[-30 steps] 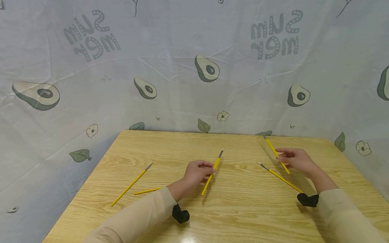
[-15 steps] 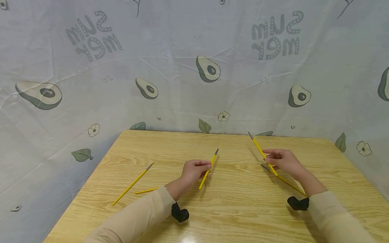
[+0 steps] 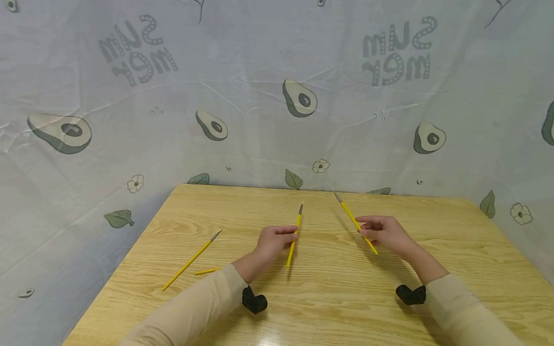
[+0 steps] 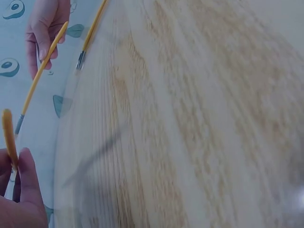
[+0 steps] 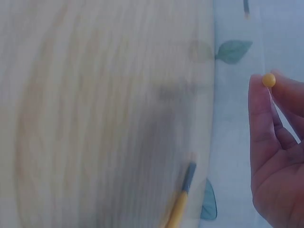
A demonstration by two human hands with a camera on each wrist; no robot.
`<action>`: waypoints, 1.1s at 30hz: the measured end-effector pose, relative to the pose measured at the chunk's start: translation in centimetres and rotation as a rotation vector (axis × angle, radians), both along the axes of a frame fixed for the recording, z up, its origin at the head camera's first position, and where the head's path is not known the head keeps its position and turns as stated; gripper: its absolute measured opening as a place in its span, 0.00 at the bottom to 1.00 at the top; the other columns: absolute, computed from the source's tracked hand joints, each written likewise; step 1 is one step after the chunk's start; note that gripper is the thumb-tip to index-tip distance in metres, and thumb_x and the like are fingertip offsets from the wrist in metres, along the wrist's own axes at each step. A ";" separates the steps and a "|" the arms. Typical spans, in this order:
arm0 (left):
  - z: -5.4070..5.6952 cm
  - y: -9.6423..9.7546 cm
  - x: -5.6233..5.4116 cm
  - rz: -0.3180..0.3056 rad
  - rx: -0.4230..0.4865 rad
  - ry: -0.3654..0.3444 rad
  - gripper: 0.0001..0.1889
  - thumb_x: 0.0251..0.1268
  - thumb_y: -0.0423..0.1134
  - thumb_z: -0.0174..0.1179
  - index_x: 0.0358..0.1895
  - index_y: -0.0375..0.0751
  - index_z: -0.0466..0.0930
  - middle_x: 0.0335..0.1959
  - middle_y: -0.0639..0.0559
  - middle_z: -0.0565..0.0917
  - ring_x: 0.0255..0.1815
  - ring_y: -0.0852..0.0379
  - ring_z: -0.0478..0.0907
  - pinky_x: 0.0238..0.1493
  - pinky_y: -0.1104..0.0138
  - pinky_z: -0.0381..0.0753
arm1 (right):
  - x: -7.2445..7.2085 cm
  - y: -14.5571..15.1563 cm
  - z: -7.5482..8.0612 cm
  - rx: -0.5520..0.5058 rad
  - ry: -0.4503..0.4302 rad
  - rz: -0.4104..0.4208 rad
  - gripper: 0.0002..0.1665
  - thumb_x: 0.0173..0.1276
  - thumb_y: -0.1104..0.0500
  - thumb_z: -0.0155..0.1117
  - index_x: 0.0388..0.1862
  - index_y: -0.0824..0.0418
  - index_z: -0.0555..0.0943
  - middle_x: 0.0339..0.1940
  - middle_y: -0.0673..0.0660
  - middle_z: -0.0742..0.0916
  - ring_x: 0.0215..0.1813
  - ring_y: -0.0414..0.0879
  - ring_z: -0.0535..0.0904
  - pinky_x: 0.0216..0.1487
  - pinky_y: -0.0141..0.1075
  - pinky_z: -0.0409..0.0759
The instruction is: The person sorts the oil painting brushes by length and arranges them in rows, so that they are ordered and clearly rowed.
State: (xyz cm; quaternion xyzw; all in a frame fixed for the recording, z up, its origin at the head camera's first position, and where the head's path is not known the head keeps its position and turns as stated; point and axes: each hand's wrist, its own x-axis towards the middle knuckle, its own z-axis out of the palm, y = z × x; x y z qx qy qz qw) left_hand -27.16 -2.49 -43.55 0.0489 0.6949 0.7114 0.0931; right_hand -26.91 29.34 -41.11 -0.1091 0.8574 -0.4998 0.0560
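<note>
My left hand (image 3: pixel 273 241) pinches a thin yellow paintbrush (image 3: pixel 291 252) between thumb and fingers, above the table, bristles pointing up and away. To its right, my right hand (image 3: pixel 385 233) pinches a second yellow paintbrush (image 3: pixel 348 212), tilted with its bristle end to the upper left. The two held brushes are apart. In the right wrist view only the round handle end (image 5: pixel 269 80) of the brush shows between thumb and finger. Another paintbrush (image 4: pixel 90 38) lies on the table below the right hand; in the head view the right hand and arm hide it.
Two more yellow paintbrushes lie on the wooden table (image 3: pixel 340 305) at the left: a slanted paintbrush (image 3: pixel 190 262) and a paintbrush (image 3: pixel 207 271) partly covered by the left forearm. A patterned curtain (image 3: pixel 252 54) hangs behind the table. Black wrist mounts (image 3: pixel 254 300) hang below both sleeves.
My right hand has moved left with its paintbrush, towards the left hand, passing over the brush lying there. The left hand has shifted slightly left, its brush turning more upright in view.
</note>
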 end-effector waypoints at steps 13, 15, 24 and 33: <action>-0.3 -1.2 -2.9 0.002 -0.077 0.012 0.19 0.64 0.25 0.60 0.59 0.29 0.78 0.55 0.37 0.80 0.48 0.51 0.81 0.47 0.63 0.82 | -0.2 -4.1 -1.1 -0.043 -0.028 -0.080 0.25 0.71 0.65 0.61 0.66 0.69 0.73 0.46 0.67 0.84 0.43 0.54 0.83 0.36 0.38 0.84; -0.4 -1.4 -3.5 0.009 -0.091 0.012 0.20 0.63 0.23 0.60 0.58 0.28 0.78 0.55 0.37 0.80 0.47 0.52 0.81 0.46 0.63 0.83 | -0.3 -4.8 -1.2 -0.065 -0.044 -0.099 0.25 0.71 0.66 0.61 0.65 0.69 0.74 0.45 0.66 0.84 0.43 0.53 0.83 0.36 0.38 0.84; -0.1 -1.7 -5.7 0.031 -0.169 0.029 0.20 0.59 0.21 0.62 0.56 0.27 0.79 0.53 0.37 0.81 0.40 0.55 0.82 0.41 0.65 0.84 | -0.4 -7.7 -1.5 -0.126 -0.082 -0.184 0.23 0.69 0.69 0.61 0.64 0.69 0.75 0.43 0.65 0.84 0.40 0.51 0.83 0.33 0.36 0.83; -0.7 -1.6 -7.7 0.028 -0.200 0.011 0.19 0.58 0.22 0.64 0.55 0.28 0.81 0.53 0.38 0.81 0.35 0.58 0.81 0.40 0.66 0.84 | -0.7 -10.3 -1.9 -0.170 -0.102 -0.246 0.23 0.69 0.70 0.61 0.63 0.69 0.76 0.40 0.62 0.83 0.36 0.46 0.81 0.33 0.35 0.81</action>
